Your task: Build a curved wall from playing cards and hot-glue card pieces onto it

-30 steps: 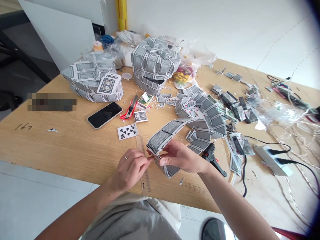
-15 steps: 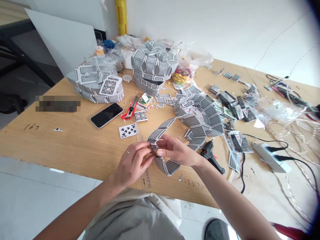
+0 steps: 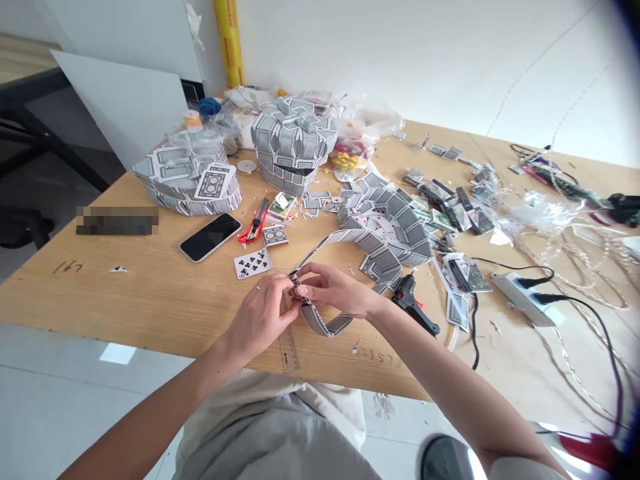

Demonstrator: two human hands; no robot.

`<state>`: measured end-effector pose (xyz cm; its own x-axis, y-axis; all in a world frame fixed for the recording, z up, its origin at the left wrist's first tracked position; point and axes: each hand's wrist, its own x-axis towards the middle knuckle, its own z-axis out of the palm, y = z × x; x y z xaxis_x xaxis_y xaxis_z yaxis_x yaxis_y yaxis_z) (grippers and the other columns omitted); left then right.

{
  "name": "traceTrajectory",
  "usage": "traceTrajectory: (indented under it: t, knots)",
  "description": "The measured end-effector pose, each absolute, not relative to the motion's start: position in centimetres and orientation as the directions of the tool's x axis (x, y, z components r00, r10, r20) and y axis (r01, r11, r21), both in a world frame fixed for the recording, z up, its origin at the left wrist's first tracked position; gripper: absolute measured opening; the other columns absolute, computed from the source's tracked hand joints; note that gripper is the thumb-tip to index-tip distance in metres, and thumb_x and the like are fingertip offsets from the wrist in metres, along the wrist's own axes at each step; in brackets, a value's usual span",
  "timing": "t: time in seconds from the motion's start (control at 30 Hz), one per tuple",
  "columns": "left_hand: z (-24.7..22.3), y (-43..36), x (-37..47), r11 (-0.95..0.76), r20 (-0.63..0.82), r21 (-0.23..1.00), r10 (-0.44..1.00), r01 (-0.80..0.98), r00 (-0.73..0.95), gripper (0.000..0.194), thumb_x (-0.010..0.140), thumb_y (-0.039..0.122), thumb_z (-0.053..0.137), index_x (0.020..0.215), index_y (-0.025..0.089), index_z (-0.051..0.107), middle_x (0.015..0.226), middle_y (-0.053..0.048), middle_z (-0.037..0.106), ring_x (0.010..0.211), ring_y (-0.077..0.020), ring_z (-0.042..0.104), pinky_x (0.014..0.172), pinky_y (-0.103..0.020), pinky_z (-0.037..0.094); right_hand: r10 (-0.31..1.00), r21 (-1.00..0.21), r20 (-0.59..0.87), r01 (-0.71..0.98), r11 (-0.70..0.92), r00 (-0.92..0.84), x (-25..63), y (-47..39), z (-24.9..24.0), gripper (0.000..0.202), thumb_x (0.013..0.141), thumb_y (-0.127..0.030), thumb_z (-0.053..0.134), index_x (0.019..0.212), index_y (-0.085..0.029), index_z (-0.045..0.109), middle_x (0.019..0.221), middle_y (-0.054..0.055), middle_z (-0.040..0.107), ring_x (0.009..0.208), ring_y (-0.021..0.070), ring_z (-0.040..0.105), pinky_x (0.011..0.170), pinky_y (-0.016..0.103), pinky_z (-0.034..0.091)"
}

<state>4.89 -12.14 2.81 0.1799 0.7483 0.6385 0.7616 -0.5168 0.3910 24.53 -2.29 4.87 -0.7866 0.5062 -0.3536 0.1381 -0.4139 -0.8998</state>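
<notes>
Desk [image 3: 150, 287], light wood-grain top: all items below are carried on or held above it. Round lidded form [image 3: 294, 143], built of grey-and-white patterned playing cards: placed toward the back, a dark gap seen at its front. Low flat-topped form [image 3: 190, 177], likewise card-built: placed to its left, loose cards laid on top. Open ring-shaped wall of overlapped grey cards [image 3: 387, 223]: placed right of centre. Curved strip of joined grey-and-white cards [image 3: 377, 252]: held at the near side of the desk, in front of that wall; its left part is pinched between thumb and fingers by both the left hand [image 3: 263, 313] and the right hand [image 3: 335, 290], set close together; exact fingertip contact is partly hidden. White oblong power strip [image 3: 530, 300]: two black plugs inserted. Black glue gun [image 3: 413, 305]: laid just beside the right forearm. Black-screened smartphone [image 3: 210, 237]: laid left of a red-and-black utility knife [image 3: 256, 223]. White eight-of-clubs card [image 3: 253, 263]: laid face up near the left hand.
</notes>
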Motion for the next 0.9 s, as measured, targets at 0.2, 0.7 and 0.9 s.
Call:
traceTrajectory:
  t: [0.2, 0.7, 0.9]
  knots:
    - [2.62, -11.95, 4.99, -0.456, 0.599, 0.445, 0.792, 0.771, 0.122, 0.035, 0.095, 0.012, 0.069, 0.123, 0.022, 0.050, 0.112, -0.009, 0.072, 0.104, -0.0246, 0.077, 0.089, -0.037, 0.065, 0.556, -0.894, -0.399, 0.174, -0.414, -0.729, 24.03, -2.31, 4.74, 0.069, 0.075, -0.067, 0.092, 0.117, -0.020, 0.065, 0.086, 0.001, 0.072, 0.072, 0.0130, 0.061, 0.062, 0.024, 0.045]
    - [2.49, -11.92, 4.57, -0.435, 0.580, 0.535, 0.813, 0.725, 0.060, 0.026, 0.093, 0.015, 0.072, 0.112, 0.023, 0.055, 0.107, -0.005, 0.078, 0.098, -0.0210, 0.079, 0.085, -0.031, 0.062, 0.568, -0.889, -0.381, 0.119, -0.442, -0.730, 24.49, -2.17, 4.75, 0.063, 0.075, -0.060, 0.095, 0.115, -0.019, 0.067, 0.092, 0.002, 0.075, 0.073, 0.0117, 0.060, 0.062, 0.023, 0.046]
    - [2.67, -11.78, 4.17, -0.446, 0.570, 0.556, 0.819, 0.702, 0.068, 0.021, 0.094, 0.016, 0.071, 0.106, 0.023, 0.056, 0.103, -0.003, 0.078, 0.094, -0.0184, 0.079, 0.082, -0.028, 0.061, 0.560, -0.877, -0.381, 0.096, -0.470, -0.736, 24.48, -2.04, 4.73, 0.063, 0.074, -0.058, 0.096, 0.114, -0.020, 0.066, 0.095, 0.004, 0.077, 0.081, 0.0144, 0.067, 0.067, 0.023, 0.051]
